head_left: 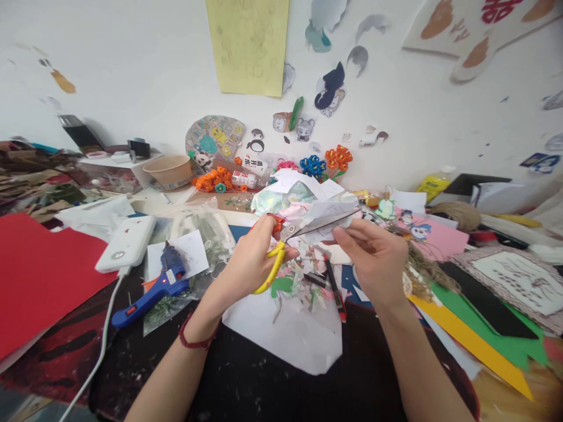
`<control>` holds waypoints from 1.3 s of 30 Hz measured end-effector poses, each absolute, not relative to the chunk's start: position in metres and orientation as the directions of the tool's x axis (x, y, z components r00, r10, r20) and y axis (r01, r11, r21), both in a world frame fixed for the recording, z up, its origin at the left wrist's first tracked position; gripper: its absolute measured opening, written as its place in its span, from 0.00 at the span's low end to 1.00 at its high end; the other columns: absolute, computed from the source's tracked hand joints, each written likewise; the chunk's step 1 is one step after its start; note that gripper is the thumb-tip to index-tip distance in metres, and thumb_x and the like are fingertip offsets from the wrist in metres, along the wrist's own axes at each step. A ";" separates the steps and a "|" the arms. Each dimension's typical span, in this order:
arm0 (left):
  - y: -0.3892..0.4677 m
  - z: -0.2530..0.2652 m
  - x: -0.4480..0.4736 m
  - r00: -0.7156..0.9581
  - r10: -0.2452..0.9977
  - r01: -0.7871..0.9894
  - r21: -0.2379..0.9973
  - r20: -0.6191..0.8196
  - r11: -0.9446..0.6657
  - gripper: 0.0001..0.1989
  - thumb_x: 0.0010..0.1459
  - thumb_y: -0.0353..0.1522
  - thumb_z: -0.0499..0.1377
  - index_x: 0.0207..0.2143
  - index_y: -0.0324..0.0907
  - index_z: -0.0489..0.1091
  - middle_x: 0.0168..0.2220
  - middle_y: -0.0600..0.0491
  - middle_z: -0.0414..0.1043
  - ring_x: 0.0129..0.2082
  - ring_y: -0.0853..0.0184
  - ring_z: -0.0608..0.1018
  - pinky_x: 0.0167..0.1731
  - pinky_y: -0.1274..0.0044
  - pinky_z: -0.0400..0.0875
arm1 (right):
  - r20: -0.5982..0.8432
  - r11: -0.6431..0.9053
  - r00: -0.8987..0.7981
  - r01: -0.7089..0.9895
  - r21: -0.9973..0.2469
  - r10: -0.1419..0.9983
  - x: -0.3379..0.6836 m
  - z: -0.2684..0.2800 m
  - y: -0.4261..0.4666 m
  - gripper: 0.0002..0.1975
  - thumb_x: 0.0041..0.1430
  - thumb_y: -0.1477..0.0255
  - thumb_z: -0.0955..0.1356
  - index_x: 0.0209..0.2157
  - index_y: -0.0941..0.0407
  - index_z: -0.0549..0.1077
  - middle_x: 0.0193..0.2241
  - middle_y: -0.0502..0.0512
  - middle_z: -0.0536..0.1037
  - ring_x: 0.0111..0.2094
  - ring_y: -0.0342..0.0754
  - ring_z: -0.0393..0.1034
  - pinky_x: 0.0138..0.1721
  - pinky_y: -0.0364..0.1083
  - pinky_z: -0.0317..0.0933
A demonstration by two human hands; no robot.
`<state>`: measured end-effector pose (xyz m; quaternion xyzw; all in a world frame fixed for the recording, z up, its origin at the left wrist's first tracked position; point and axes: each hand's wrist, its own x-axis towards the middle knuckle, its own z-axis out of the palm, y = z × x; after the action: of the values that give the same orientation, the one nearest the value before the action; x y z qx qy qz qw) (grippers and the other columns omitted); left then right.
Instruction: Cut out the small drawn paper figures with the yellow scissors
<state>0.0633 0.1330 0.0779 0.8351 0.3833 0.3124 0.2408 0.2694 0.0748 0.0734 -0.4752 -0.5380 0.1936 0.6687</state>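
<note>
My left hand (252, 256) is closed around a pair of scissors (275, 265) with yellow and red handles. Their blades point to the right and lie along a small piece of white paper (328, 218) with a faint drawing on it. At its right edge, that paper is pinched between the thumb and fingers of my right hand (373, 252). Below both hands, coloured paper scraps (288, 285) cover part of a white sheet (294, 337). A dark pen with a red end (335, 287) lies among the scraps.
On the left are a blue glue gun (165, 281), a white power bank (126, 243) with a cable, and red paper (44, 275). Crocheted flowers (313, 166) stand by the wall. A black phone (488, 299) and green paper (528, 346) lie at right.
</note>
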 end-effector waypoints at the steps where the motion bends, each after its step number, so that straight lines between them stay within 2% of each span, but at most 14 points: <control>1: 0.133 0.078 0.063 0.512 0.791 0.492 0.640 0.336 -0.591 0.13 0.60 0.39 0.55 0.34 0.46 0.51 0.34 0.55 0.61 0.30 0.67 0.63 0.30 0.74 0.54 | 0.537 0.475 0.346 0.254 -0.843 0.769 0.269 0.073 0.075 0.07 0.56 0.68 0.75 0.36 0.55 0.81 0.31 0.51 0.83 0.31 0.50 0.79 0.39 0.50 0.78; 6: 0.133 0.077 0.064 0.505 0.799 0.507 0.636 0.327 -0.581 0.12 0.60 0.38 0.55 0.35 0.45 0.52 0.36 0.53 0.63 0.31 0.66 0.64 0.31 0.73 0.57 | 0.541 0.490 0.337 0.229 -0.841 0.771 0.270 0.073 0.075 0.06 0.57 0.68 0.75 0.36 0.55 0.81 0.31 0.51 0.84 0.31 0.49 0.79 0.40 0.50 0.78; 11: 0.136 0.076 0.064 0.513 0.776 0.475 0.632 0.367 -0.613 0.14 0.57 0.35 0.57 0.42 0.43 0.56 0.43 0.48 0.64 0.39 0.61 0.68 0.40 0.69 0.63 | 0.531 0.505 0.365 0.172 -0.846 0.765 0.272 0.072 0.077 0.07 0.56 0.68 0.75 0.36 0.55 0.81 0.30 0.51 0.83 0.32 0.50 0.80 0.40 0.50 0.78; 17: 0.139 0.080 0.058 0.535 0.810 0.467 0.715 0.240 -0.520 0.13 0.60 0.41 0.56 0.41 0.42 0.59 0.36 0.52 0.67 0.34 0.64 0.68 0.35 0.71 0.63 | 0.486 0.519 0.359 0.004 -0.855 0.797 0.273 0.072 0.079 0.07 0.56 0.69 0.75 0.38 0.53 0.82 0.30 0.49 0.84 0.30 0.47 0.80 0.38 0.49 0.79; 22: 0.143 0.088 0.043 0.594 0.767 0.424 0.716 0.242 -0.554 0.16 0.60 0.46 0.58 0.35 0.42 0.63 0.32 0.55 0.64 0.32 0.67 0.66 0.32 0.74 0.62 | 0.441 0.497 0.373 -0.067 -0.865 0.816 0.274 0.078 0.079 0.07 0.55 0.69 0.75 0.37 0.54 0.82 0.32 0.51 0.85 0.32 0.48 0.81 0.37 0.49 0.80; 26: 0.146 0.090 0.031 0.582 0.784 0.406 0.759 0.215 -0.509 0.15 0.62 0.44 0.58 0.32 0.42 0.63 0.29 0.57 0.61 0.28 0.70 0.63 0.28 0.76 0.58 | 0.398 0.480 0.361 -0.173 -0.860 0.843 0.275 0.080 0.080 0.07 0.53 0.69 0.77 0.35 0.53 0.82 0.31 0.50 0.85 0.32 0.46 0.81 0.36 0.45 0.79; 28: 0.144 0.089 0.034 0.537 0.808 0.323 0.826 0.241 -0.461 0.15 0.62 0.42 0.60 0.31 0.42 0.61 0.29 0.56 0.64 0.28 0.70 0.64 0.27 0.76 0.58 | 0.385 0.464 0.334 -0.199 -0.863 0.860 0.274 0.080 0.080 0.06 0.53 0.70 0.77 0.35 0.53 0.83 0.30 0.50 0.84 0.31 0.45 0.80 0.35 0.44 0.79; 30: 0.140 0.087 0.044 0.453 0.830 0.124 0.899 0.325 -0.420 0.17 0.61 0.41 0.61 0.30 0.43 0.58 0.34 0.54 0.70 0.28 0.71 0.65 0.28 0.76 0.60 | 0.359 0.416 0.278 -0.184 -0.890 0.891 0.272 0.079 0.080 0.07 0.54 0.69 0.76 0.36 0.53 0.83 0.31 0.51 0.85 0.30 0.46 0.80 0.34 0.45 0.78; 31: 0.137 0.085 0.051 0.428 0.834 0.028 0.917 0.348 -0.397 0.17 0.61 0.40 0.62 0.30 0.44 0.57 0.38 0.51 0.74 0.29 0.71 0.66 0.30 0.75 0.62 | 0.342 0.387 0.244 -0.170 -0.906 0.908 0.271 0.078 0.079 0.07 0.54 0.68 0.76 0.36 0.54 0.83 0.31 0.52 0.85 0.30 0.47 0.80 0.33 0.45 0.78; 33: 0.131 0.082 0.063 0.404 0.826 -0.129 0.918 0.393 -0.374 0.17 0.59 0.39 0.64 0.32 0.44 0.56 0.41 0.51 0.75 0.27 0.72 0.66 0.30 0.75 0.63 | 0.321 0.349 0.180 -0.151 -0.925 0.930 0.268 0.076 0.079 0.08 0.54 0.68 0.76 0.37 0.54 0.83 0.32 0.53 0.85 0.31 0.48 0.81 0.33 0.46 0.78; 36: 0.126 0.079 0.074 0.328 0.840 -0.199 0.901 0.433 -0.386 0.17 0.58 0.36 0.65 0.31 0.44 0.57 0.41 0.53 0.74 0.27 0.73 0.67 0.30 0.74 0.62 | 0.328 0.345 0.129 -0.137 -0.929 0.936 0.264 0.072 0.079 0.09 0.55 0.68 0.76 0.38 0.54 0.83 0.32 0.53 0.85 0.30 0.48 0.80 0.33 0.46 0.78; 39: 0.125 0.077 0.075 0.315 0.855 -0.222 0.908 0.413 -0.356 0.17 0.56 0.34 0.67 0.31 0.44 0.58 0.38 0.55 0.73 0.27 0.73 0.68 0.29 0.75 0.61 | 0.331 0.344 0.112 -0.120 -0.931 0.937 0.262 0.070 0.079 0.08 0.55 0.68 0.76 0.37 0.54 0.83 0.32 0.53 0.85 0.29 0.47 0.80 0.32 0.46 0.78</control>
<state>0.0748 0.1252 0.0775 0.6312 0.2507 0.5290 0.5088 0.2625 0.0788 0.0697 -0.3927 -0.5198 0.4169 0.6338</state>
